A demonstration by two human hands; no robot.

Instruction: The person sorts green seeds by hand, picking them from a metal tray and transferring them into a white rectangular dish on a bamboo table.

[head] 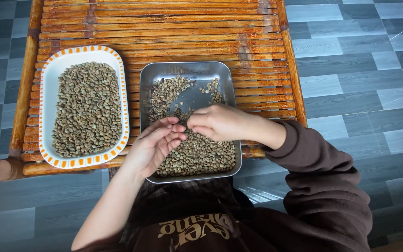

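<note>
I'm sitting w/ the steel tray (190, 70) in front of me, its long axis running near to far, near end hanging off the bamboo table (164, 28) over my lap. Green coffee beans (197, 154) are piling up at its near end. My left hand (152, 144) is cupping open, palm up; right hand (218, 122) is pinching fingertips together, can't tell on what. The white dish w/ orange trim (47, 93) is sitting just left, full of beans. Grey tile floor (360, 70) all around.

A slatted bamboo table (257, 42) bears an orange-rimmed white dish (47, 84) and a metal tray (187, 67).
</note>
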